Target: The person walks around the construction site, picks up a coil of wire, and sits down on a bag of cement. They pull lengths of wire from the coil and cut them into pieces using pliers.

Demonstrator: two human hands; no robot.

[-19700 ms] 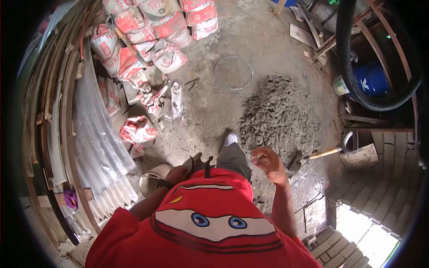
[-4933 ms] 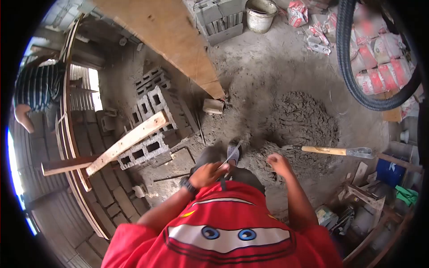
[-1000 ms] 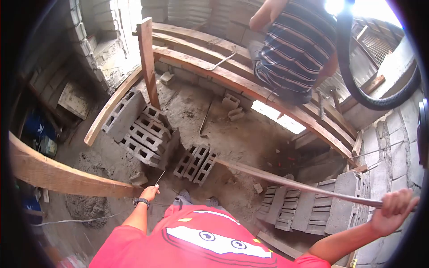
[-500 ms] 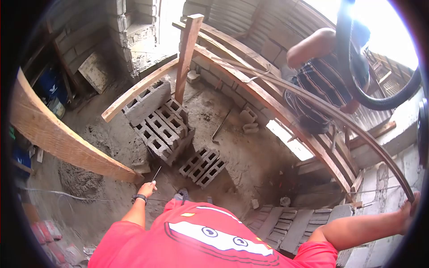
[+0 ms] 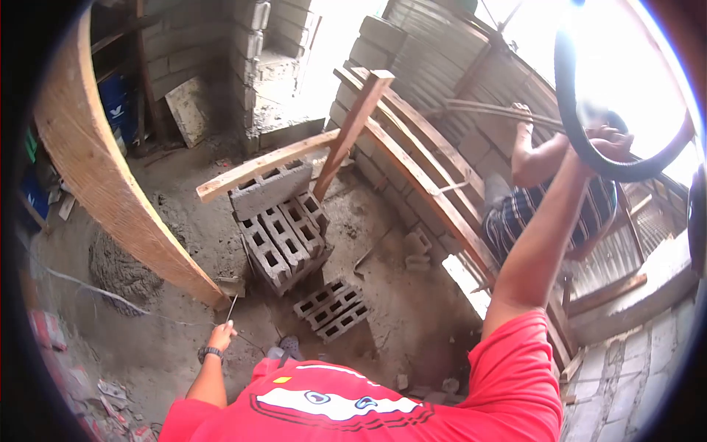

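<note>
My left hand (image 5: 221, 337), a dark watch on its wrist, is low at the left, closed around a thin metal rod (image 5: 233, 307) that points upward. My right arm reaches far up to the right. At its end, my right hand (image 5: 607, 144) appears closed on the long thin steel bars (image 5: 486, 109), partly hidden by a black looped hose and glare. A co-worker's hand (image 5: 521, 116) also touches these bars farther along. The co-worker, in striped clothing (image 5: 508, 214), is beyond the wooden rails, partly covered by my arm.
Hollow concrete blocks (image 5: 283, 239) are stacked ahead, with more blocks (image 5: 331, 309) on the floor. A curved wooden board (image 5: 110, 147) rises at the left; a wooden post (image 5: 353, 132) and rails (image 5: 427, 177) cross ahead. The black hose (image 5: 563, 96) hangs near my head.
My right hand has risen from the lower right to the upper right, and the bars have swung up with it. The co-worker's arm is now raised to them. My left hand has shifted slightly down-left.
</note>
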